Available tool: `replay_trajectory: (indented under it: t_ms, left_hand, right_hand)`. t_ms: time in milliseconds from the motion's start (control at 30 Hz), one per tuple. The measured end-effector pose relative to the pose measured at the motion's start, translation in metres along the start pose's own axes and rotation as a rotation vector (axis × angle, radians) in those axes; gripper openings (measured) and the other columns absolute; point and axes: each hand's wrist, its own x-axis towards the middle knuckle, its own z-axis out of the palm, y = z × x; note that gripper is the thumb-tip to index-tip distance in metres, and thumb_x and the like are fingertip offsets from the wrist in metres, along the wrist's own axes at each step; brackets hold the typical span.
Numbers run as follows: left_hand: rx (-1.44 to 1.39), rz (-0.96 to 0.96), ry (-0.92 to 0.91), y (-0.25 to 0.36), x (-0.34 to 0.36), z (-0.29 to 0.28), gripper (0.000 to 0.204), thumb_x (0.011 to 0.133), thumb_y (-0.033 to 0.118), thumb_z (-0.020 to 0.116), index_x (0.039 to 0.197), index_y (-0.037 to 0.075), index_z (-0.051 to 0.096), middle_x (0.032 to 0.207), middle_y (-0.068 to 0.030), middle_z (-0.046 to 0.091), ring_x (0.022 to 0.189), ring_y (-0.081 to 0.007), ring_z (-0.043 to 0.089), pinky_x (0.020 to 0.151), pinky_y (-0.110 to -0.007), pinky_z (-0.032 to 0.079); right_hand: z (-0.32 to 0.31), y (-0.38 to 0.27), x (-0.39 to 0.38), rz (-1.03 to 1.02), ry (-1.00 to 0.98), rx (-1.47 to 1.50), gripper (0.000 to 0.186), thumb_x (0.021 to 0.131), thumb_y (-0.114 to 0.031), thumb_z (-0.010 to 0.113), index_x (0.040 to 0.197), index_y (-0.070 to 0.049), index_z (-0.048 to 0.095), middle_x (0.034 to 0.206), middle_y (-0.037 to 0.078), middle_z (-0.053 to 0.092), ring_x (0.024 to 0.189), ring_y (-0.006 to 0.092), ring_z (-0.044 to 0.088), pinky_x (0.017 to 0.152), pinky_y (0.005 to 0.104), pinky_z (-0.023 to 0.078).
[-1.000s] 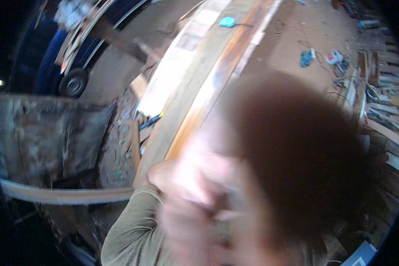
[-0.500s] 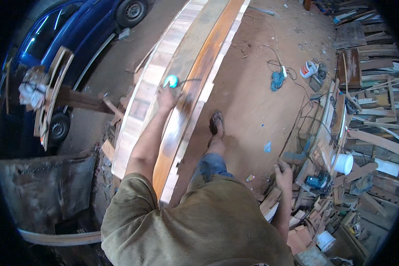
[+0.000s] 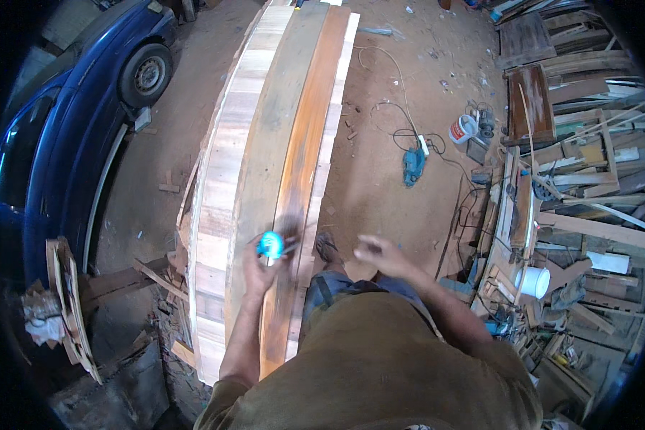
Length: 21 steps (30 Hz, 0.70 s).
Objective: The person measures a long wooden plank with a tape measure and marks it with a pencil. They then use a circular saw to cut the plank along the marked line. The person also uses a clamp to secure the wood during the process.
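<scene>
My left hand point(image 3: 258, 269) is closed round a round, bright blue thing point(image 3: 271, 245), whose exact kind I cannot make out. It is just above a long panel of joined boards point(image 3: 265, 136), near the seam between a greyish board and an orange-brown board point(image 3: 312, 122). A dark blurred patch lies on the panel right beside the hand. To the right of the panel, my right hand point(image 3: 381, 254) hovers in front of my body with loosely bent fingers apart and nothing visible in them.
A blue car point(image 3: 72, 136) stands left of the panel. On the dirt floor at right lie a teal power tool point(image 3: 413, 166) with its cord and a white bucket point(image 3: 463, 129). Stacked timber point(image 3: 588, 222) and a white tub point(image 3: 532, 282) line the right side.
My left hand with the blue thing has come nearer along the panel. My right hand has swung inward from the far right to the front of my body. The view has shifted.
</scene>
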Motion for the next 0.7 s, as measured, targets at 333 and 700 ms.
replay_trajectory:
  t_ms: [333,700]
  left_hand:
    - [-0.375,0.022,-0.114,0.157,0.191,0.075,0.058,0.083,0.018,0.085,0.131,0.0,0.057,0.126,-0.0138,0.064,0.106,-0.021,0.065,0.091,-0.037,0.054]
    - [-0.812,-0.712,-0.336,0.152,0.455,0.234,0.023,0.1,0.022,0.068,0.108,0.001,0.066,0.095,-0.0052,0.071,0.081,-0.0111,0.067,0.08,-0.029,0.057]
  right_hand:
    - [-0.104,-0.167,0.197,-0.087,-0.295,0.48,0.042,0.097,-0.036,0.073,0.119,-0.001,0.066,0.101,0.005,0.069,0.092,0.014,0.064,0.078,0.0299,0.054]
    - [-0.296,-0.153,0.427,-0.333,-0.327,-0.025,0.047,0.097,-0.043,0.068,0.125,-0.005,0.065,0.106,0.015,0.072,0.099,0.0289,0.07,0.089,0.0386,0.053]
